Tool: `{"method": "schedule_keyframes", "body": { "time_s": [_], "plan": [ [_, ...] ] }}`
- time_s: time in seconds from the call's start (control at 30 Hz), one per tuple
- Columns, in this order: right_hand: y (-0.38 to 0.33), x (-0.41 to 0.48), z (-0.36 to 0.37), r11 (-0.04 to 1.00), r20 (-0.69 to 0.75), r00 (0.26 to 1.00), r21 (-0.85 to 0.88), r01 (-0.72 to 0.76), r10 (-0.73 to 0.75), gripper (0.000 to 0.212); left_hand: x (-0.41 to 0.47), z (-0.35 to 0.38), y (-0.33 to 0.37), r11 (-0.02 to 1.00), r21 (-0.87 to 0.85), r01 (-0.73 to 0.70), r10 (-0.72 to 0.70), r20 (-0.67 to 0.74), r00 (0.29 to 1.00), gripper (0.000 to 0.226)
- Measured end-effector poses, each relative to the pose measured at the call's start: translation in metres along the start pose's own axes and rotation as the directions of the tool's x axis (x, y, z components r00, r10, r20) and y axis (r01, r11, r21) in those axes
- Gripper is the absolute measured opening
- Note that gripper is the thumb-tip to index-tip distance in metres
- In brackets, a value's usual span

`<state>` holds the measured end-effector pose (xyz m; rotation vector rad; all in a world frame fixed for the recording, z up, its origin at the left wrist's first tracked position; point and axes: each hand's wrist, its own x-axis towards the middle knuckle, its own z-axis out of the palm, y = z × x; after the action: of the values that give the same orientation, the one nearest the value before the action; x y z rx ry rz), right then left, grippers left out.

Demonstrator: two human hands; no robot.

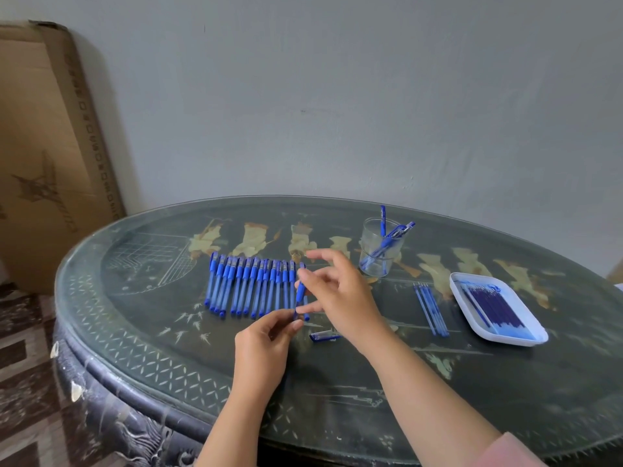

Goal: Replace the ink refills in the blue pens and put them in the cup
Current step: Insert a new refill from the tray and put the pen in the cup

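Note:
A blue pen [300, 291] stands nearly upright between my hands above the table. My left hand [269, 342] pinches its lower end. My right hand [337, 291] pinches its upper part between thumb and forefinger, the other fingers spread. Behind it, several capped blue pens [249, 284] lie side by side in a row. A clear glass cup [377, 261] with a few blue pens in it stands at the back right. A white tray [526, 335] with several dark blue refills sits at the right. A few loose refills [431, 306] lie left of the tray.
A small blue pen part [325, 337] lies on the table under my right wrist. The round dark table [135, 332] has a glass top and a carved rim. A large cardboard box [43, 146] leans against the wall at the left.

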<state>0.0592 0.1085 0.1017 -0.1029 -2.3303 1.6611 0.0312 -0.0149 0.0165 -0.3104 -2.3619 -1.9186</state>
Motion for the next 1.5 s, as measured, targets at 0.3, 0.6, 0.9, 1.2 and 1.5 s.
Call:
{"method": "schedule_keyframes", "body": {
  "time_s": [0.3,0.6,0.9,1.2,1.5],
  "plan": [
    [0.006,0.002,0.003,0.994,-0.095,0.995,-0.106,0.025,-0.035,0.017,-0.001,0.001,0.003,1.0,0.007,0.015,-0.015,0.003,1.0,0.015],
    [0.003,0.005,0.006,0.99,-0.114,0.992,-0.139,0.032,-0.048,0.026,-0.002,0.0,0.006,1.0,0.018,0.009,-0.009,0.006,1.0,0.017],
    [0.048,0.0,-0.039,0.875,0.033,0.994,-0.477,-0.079,0.108,0.018,0.004,0.002,-0.007,0.997,-0.03,0.071,-0.07,0.03,0.997,0.017],
    [0.076,-0.002,-0.027,0.718,0.187,0.981,-0.69,0.087,0.061,0.014,0.003,0.001,-0.005,0.994,-0.07,0.081,-0.078,0.05,0.996,0.024],
    [0.028,0.011,-0.034,0.948,-0.161,0.976,0.305,-0.091,0.145,0.023,0.001,0.001,-0.004,0.994,-0.086,0.063,-0.056,0.083,0.995,0.021]
  ]
}}
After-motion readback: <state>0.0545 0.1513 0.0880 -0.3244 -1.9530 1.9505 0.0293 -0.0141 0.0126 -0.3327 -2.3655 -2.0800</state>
